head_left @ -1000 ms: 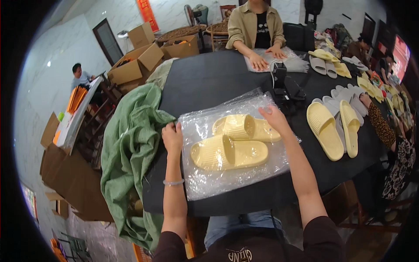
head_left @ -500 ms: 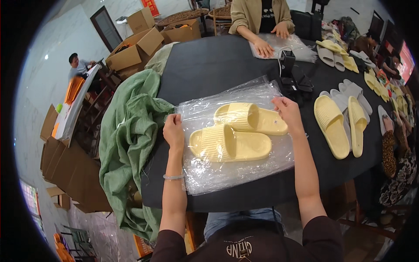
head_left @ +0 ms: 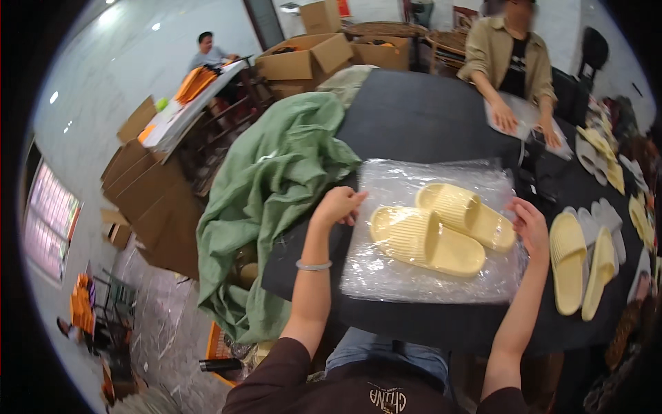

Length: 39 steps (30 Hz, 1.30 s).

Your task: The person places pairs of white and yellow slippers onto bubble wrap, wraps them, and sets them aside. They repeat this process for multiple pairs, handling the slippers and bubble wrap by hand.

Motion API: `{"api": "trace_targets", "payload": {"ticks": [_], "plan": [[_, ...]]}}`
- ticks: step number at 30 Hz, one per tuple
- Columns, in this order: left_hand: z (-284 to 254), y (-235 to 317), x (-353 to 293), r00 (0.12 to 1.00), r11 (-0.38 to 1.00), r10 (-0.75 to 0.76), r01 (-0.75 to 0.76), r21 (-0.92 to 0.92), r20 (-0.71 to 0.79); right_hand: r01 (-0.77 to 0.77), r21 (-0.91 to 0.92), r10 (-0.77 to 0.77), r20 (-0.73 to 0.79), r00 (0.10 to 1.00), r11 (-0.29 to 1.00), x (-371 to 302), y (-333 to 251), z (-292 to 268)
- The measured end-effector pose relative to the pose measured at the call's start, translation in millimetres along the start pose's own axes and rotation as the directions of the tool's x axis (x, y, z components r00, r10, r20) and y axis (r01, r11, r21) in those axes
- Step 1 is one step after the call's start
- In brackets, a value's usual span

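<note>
A pair of pale yellow slide slippers lies side by side in a clear plastic bag, with glints of film across them. More clear film seems to be layered beneath, flat on the black-covered table. At the bag's left edge is my left hand, fingers loosely bent and apart, one fingertip just reaching the film. My right hand pinches the bag's right edge beside the slipper heel. Right of that hand stand two more yellow slippers, one tilted on its side, against grey slippers.
Bunched green cloth covers the table's left side. Across the table a person rests both hands on clear bags. A black device stand is beyond my right hand. Cardboard boxes stand behind; more slippers line the right.
My view has turned left, so the table sits further right in the picture. My left hand's fingers have loosened from the bag edge; the right hand stays at its edge.
</note>
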<state>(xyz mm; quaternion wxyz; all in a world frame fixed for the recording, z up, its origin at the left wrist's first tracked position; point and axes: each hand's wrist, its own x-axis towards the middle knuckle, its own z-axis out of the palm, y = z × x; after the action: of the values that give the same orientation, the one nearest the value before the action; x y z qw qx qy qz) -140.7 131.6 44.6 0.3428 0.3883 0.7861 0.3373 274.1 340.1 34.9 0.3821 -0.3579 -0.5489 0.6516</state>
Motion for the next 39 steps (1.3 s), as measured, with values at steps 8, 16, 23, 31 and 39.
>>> {"api": "trace_targets", "payload": {"ticks": [8, 16, 23, 31, 39], "plan": [[3.1, -26.4, 17.5, 0.978, 0.977, 0.205, -0.203, 0.061, -0.040, 0.004, -0.841, -0.281, -0.177, 0.943, 0.541, 15.0, 31.5, -15.8], [3.6, 1.7, -4.7, 0.999, 0.986, -0.014, 0.021, 0.166, -0.040, -0.171, -0.929, -0.124, -0.222, 0.967, 0.329, 5.3, 20.7, -6.1], [11.7, 3.7, -5.2, 0.997, 0.970, -0.003, 0.022, 0.244, -0.079, -0.272, -0.956, 0.054, -0.268, 0.962, 0.107, -12.3, 5.4, 22.0], [21.6, -3.2, 3.1, 0.978, 0.941, 0.077, -0.008, 0.339, -0.191, -0.207, -0.961, 0.057, -0.200, 0.978, 0.185, -4.4, 18.1, 13.3], [28.5, -1.8, 10.3, 0.980, 0.966, 0.008, 0.044, 0.254, -0.201, -0.262, -0.958, 0.039, -0.259, 0.965, 0.113, -12.6, 8.9, 34.8]]}}
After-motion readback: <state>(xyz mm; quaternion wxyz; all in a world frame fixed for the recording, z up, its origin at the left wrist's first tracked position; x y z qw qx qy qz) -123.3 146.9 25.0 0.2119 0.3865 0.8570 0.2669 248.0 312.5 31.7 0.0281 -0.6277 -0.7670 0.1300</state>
